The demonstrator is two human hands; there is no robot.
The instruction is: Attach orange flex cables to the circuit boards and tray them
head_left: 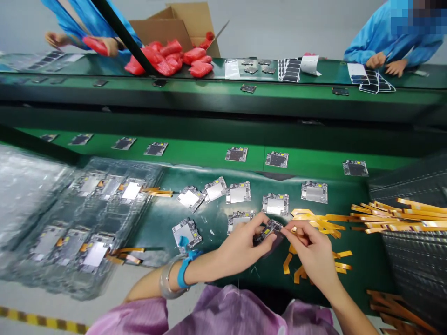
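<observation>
My left hand (249, 239) grips a small circuit board (273, 228) between thumb and fingers, tilted above the green bench. At the board's right edge, my right hand (310, 246) has its thumb and forefinger pinched together; what sits between the fingertips is hidden. Beneath and beside that hand lies a loose pile of orange flex cables (314, 218). Several circuit boards with silver shields rest around my hands, among them one board (275, 204) just behind and another board (186, 233) to the left. A blue wrist strap (183, 272) circles my left wrist.
Clear plastic trays (115, 214) at left hold several boards with orange cables. A green conveyor (195, 153) carries spaced boards. More flex cables (401, 216) lie on a dark stack (412, 260) at right. Beyond, two people in blue work near red bags (167, 58) and a carton (160, 30).
</observation>
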